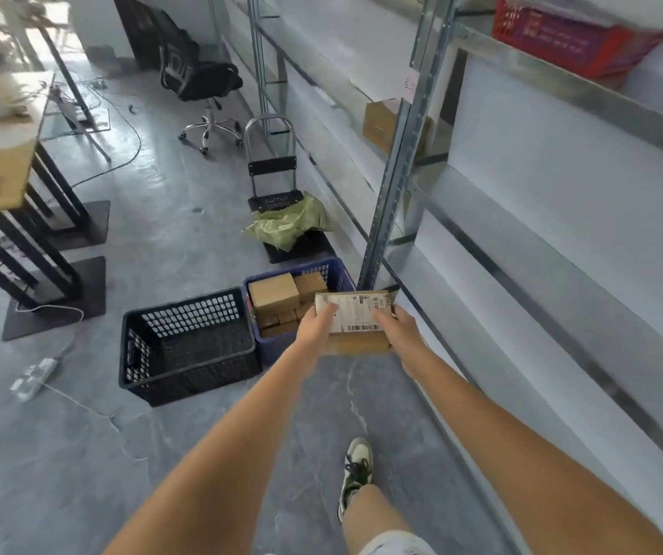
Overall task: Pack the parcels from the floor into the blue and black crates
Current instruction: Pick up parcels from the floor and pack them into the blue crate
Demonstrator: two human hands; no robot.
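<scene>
From the head camera I saw the blue crate [333, 274] on the floor [185, 242], already holding several brown parcels [273, 292]. The black crate [185, 346] touched its left side, and I could make out nothing inside it. My left hand [315, 328] and right hand [395, 328] gripped a labelled parcel [355, 314] by its two ends, above the blue crate's near right corner. The metal shelving [393, 186] stood just beside the blue crate's right edge; bare floor lay in front of both crates.
</scene>
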